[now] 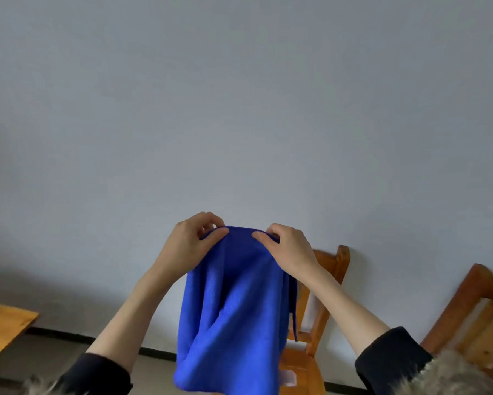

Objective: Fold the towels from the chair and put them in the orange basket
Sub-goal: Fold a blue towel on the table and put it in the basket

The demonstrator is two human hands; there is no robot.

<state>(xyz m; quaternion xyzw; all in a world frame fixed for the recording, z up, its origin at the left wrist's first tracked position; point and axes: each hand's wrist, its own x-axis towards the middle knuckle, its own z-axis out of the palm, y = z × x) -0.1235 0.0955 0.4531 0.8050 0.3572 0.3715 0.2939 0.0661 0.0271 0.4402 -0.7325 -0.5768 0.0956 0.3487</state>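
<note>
While both hands pinch its top edge close together, the blue towel (233, 303) hangs straight down in front of the chair (322, 295), long axis vertical; left hand (189, 242) and right hand (289, 248) sit level, neither nearer, with the basket out of sight.

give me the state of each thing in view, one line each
blue terry towel: held up in the air, hanging doubled over
left hand: pinches towel's top edge
right hand: pinches towel's top edge
wooden slatted chair: upright against wall, behind towel
</note>
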